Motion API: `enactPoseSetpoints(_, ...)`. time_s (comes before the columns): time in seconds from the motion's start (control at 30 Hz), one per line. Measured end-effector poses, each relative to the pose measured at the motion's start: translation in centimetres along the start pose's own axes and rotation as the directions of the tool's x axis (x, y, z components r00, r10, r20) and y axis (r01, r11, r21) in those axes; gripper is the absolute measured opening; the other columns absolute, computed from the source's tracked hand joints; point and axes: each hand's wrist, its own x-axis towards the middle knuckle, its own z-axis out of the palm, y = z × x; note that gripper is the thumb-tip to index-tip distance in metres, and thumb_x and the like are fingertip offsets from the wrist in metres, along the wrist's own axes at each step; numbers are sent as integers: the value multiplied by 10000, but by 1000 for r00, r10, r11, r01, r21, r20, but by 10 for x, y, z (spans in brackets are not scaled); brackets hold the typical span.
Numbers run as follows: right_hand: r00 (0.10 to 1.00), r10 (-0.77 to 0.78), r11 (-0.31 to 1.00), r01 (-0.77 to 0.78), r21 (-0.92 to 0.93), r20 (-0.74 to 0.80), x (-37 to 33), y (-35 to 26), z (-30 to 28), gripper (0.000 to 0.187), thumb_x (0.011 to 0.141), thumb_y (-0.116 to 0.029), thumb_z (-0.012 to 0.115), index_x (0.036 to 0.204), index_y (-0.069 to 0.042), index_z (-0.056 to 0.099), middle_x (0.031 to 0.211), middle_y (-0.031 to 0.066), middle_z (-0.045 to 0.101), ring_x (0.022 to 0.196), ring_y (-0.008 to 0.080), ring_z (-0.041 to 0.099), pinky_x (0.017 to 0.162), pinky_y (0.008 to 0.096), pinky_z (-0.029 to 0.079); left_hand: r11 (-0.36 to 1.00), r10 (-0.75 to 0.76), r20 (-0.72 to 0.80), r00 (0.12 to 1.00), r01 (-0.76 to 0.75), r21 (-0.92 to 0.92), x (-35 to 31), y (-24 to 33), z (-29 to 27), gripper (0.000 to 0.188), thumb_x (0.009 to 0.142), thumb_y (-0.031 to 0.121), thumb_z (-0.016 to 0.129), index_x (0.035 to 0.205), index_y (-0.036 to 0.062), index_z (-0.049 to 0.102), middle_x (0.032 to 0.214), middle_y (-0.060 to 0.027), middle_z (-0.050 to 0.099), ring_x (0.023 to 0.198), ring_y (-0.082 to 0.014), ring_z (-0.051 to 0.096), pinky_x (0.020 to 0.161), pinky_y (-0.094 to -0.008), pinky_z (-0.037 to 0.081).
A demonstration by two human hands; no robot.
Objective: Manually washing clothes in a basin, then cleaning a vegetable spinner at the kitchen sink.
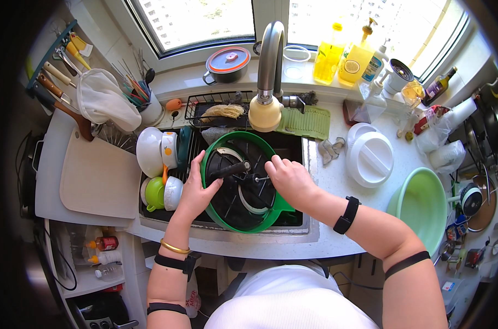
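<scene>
A round green tub (271, 143) with a lip at its lower right sits over the sink. Inside it lies a black disc (222, 204) with white curved pieces and a thick black handle (231, 170). At the tub's left rim, my left hand (195, 189) grips the edge, its thumb reaching inside. My right hand (288, 178) is closed in a pinch over the tub's right side, on a thin metal rod (262, 179) that points toward the disc's middle. The rod's far end is hidden by my fingers.
Above the tub hangs the faucet (266, 104). Bowls and cups (155, 193) stand left of it, beside a cutting board (92, 181). To the right are a white lid (370, 159) and a light green basin (424, 203). Yellow bottles (328, 60) line the windowsill.
</scene>
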Motion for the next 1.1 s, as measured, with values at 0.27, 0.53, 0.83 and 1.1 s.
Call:
enactPoseSetpoints(0.27,998,-55,997,52,64,41,1,0,-14,320,666,-81,661,955,-55,527,904,65,515,770,202,562,631,289,466,1000,-17,7,1000,17,-4,0,1,-1,728,804,179,669,1395,48,265,1277,-236,487,1159,-354,515,978,-367,398)
enactPoseSetpoints(0.53,999,9,998,-12,64,47,3,-4,-13,338,711,-71,634,1023,-94,506,911,67,503,796,208,568,657,323,460,1000,-4,8,1000,4,9,-1,1,-2,732,805,181,668,1398,49,260,1301,-240,467,1183,-361,495,993,-372,384)
enactPoseSetpoints(0.83,999,-38,999,38,4,33,0,-4,-4,162,716,-136,627,864,-83,588,910,56,524,821,202,560,651,318,442,1000,-3,7,1000,3,20,-2,0,-2,734,807,188,671,1401,61,259,1317,-230,456,1192,-366,490,990,-374,390)
enactPoseSetpoints(1.1,998,18,994,-24,111,53,0,-9,-1,220,700,-119,656,897,-86,564,937,66,535,756,201,625,619,342,483,1000,-15,18,1000,15,20,-1,2,-2,738,810,195,671,1405,63,254,1330,-221,448,1201,-364,483,994,-370,388)
